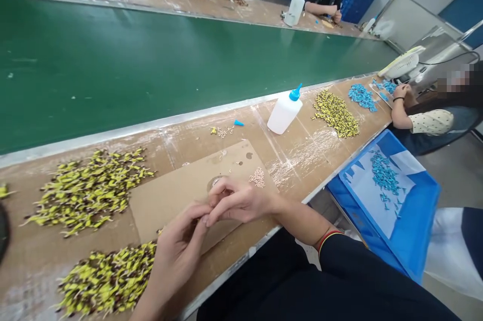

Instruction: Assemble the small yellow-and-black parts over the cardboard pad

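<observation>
My left hand [180, 245] and my right hand [241, 200] meet fingertip to fingertip above a cardboard sheet [177, 185]. Both are closed in a pinch, and whatever they hold is too small and hidden to make out. A small heap of pale pink bits [257, 177] lies on the cardboard just beyond my right hand. Left of the cardboard is a large pile of yellow and dark pieces [90, 187]; a second such pile [109, 281] sits beside my left forearm.
A white glue bottle [285, 113] with a blue tip stands on the table [196, 147]. Further right are another yellow pile [335, 113], blue pieces [362, 97] and a blue tray [426, 220]. A green belt [151, 64] runs beyond; other people sit around.
</observation>
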{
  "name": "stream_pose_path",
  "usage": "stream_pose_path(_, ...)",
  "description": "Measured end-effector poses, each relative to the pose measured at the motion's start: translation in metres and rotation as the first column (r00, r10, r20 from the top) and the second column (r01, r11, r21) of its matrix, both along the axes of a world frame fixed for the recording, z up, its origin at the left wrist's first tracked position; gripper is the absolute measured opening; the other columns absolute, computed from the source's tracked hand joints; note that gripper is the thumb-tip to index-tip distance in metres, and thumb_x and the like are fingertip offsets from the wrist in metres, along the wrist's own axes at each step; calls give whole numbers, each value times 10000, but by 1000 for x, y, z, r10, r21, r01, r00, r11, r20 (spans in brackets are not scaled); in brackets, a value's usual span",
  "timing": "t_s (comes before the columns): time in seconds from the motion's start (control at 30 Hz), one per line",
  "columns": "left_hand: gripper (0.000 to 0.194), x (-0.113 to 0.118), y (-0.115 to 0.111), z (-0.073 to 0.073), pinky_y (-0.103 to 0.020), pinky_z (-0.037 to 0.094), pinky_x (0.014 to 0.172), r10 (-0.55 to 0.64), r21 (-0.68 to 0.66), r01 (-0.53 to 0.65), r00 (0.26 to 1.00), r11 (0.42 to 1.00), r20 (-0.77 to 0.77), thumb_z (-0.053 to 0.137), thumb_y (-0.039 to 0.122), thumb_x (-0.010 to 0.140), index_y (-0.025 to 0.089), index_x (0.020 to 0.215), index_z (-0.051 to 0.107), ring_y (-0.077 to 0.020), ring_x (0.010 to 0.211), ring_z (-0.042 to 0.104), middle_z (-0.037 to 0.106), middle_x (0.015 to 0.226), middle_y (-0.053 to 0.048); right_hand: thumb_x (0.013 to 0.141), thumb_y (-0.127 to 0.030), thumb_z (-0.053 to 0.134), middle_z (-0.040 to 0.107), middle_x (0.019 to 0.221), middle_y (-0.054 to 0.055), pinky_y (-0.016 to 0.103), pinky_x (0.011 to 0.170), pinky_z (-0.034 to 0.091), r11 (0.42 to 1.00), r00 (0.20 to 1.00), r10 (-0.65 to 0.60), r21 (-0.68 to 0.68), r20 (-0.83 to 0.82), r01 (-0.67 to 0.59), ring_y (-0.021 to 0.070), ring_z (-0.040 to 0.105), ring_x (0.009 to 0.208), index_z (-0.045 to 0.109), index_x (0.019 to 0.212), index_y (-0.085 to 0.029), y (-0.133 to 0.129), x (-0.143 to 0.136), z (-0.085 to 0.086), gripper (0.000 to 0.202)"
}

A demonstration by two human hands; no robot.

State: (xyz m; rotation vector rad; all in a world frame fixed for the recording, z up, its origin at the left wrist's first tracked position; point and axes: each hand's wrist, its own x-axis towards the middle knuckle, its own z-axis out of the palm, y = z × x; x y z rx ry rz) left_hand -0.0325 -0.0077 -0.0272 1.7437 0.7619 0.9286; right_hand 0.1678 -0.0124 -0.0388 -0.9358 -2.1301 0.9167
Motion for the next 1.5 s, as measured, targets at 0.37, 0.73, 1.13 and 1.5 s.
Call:
stream_pose_path(0.37,238,-9,-3,-1,-195,503,648,14,-135,-16,1000,991,-14,632,408,984,223,840,671,-127,704,587,603,746,14,1019,-198,601,616,1139,94,203,1019,484,997,977,80,20,-198,-78,106,618,1079,777,1015,-121,5,-3,0,192)
stream_pose_path(0.73,232,-9,-4,-12,-244,462,588,119,-100,-116,993,988,27,648,406,970,204,855,648,-133,636,544,612,719,14,1032,-243,596,643,1058,67,186,967,506,985,995,-82,151,-53,89,81,636,984,810,1039,-193,-1,-8,0,221)
stream_pose_path(1.13,197,10,-14,-2,-225,443,585,209,201,-189,974,961,-84,524,255,995,195,838,626,-111,598,570,640,696,11,913,-121,670,675,824,17,239,679,558,814,946,-215,491,-244,311,122,658,741,712,973,-200,-13,-3,13,107)
stream_pose_path(1.5,139,1,-1,-8,-251,456,629,445,-62,-447,850,892,282,547,176,931,229,1007,651,-106,675,552,619,925,-12,924,-160,655,720,798,19,269,642,543,848,908,-417,347,-30,401,136,676,701,737,893,-199,-5,17,21,96)
